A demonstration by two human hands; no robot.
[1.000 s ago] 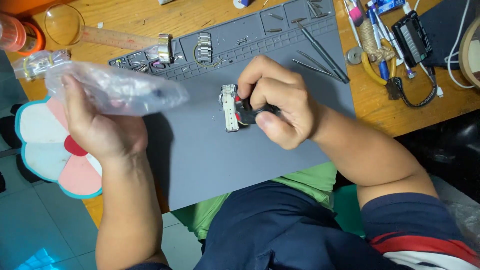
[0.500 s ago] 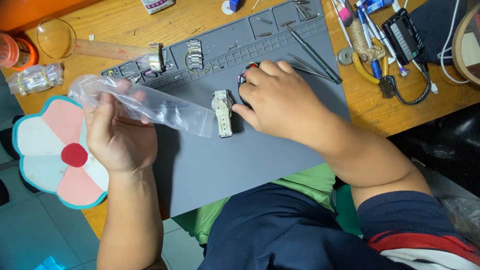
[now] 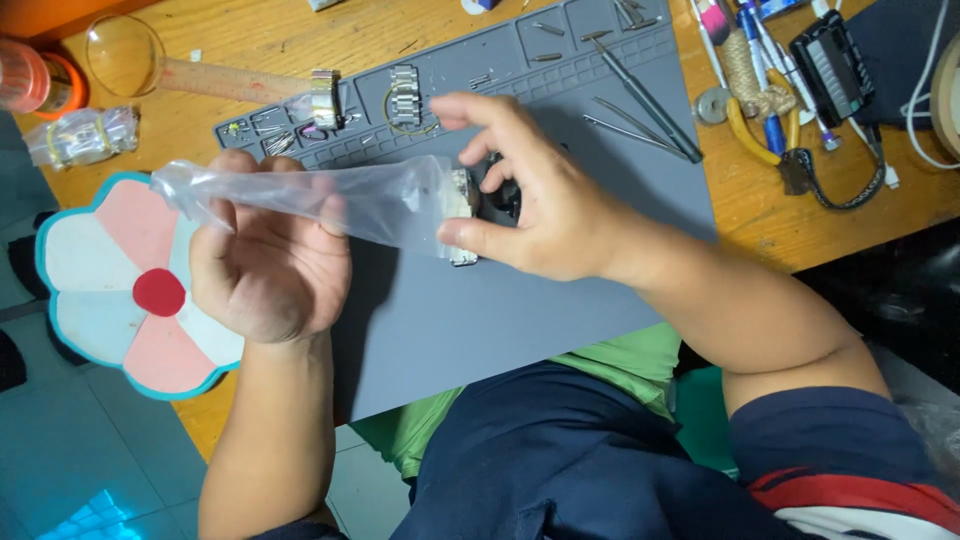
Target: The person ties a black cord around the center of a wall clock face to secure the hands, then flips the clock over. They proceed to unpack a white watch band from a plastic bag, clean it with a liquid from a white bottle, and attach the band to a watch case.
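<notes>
1 clear plastic bag (image 3: 330, 195) gripped by left hand (image 3: 265, 265) | 1 wristwatch (image 3: 480, 205) pinched by right hand (image 3: 545, 205) at bag mouth | 1 grey mat (image 3: 520, 310), near half open

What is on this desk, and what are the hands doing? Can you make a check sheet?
Surface: a grey mat lies on a wooden desk.
Job's things: a clear plastic bag and a watch with a metal band, held at the bag's open end.
Clutter: metal band pieces, thin tools, pens, a wooden ruler, a magnifying glass, a small packet.
Hands: the left hand holds the bag; the right hand grips the watch.
Cables: a white cable and a black cord at the desk's right side.
Surroundings: a pink flower-shaped seat on a teal floor.
</notes>
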